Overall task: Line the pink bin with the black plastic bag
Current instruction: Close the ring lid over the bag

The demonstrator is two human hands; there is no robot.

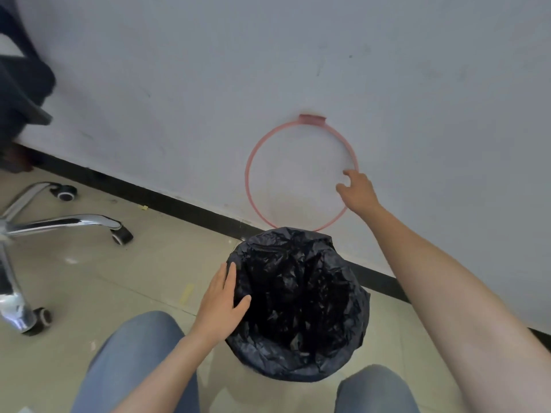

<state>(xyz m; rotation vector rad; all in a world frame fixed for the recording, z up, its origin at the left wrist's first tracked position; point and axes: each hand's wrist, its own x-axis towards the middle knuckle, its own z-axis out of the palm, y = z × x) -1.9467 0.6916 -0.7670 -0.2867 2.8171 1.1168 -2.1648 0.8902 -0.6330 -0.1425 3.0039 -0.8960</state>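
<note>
The black plastic bag (298, 302) is spread inside the bin on the floor and folded over its rim, so none of the pink bin shows. My left hand (222, 302) lies flat on the bag's left edge, fingers apart. A thin pink ring (250, 162) with a small tab on top leans upright against the white wall just behind the bin. My right hand (357, 192) reaches out to the ring's right side, its fingers spread and at the ring; I cannot tell whether they touch it.
A chrome office chair base (59, 222) with castors stands on the tiled floor at left, dark cloth above it. A black skirting (179, 201) runs along the wall. My knees in blue jeans (134, 359) flank the bin in front.
</note>
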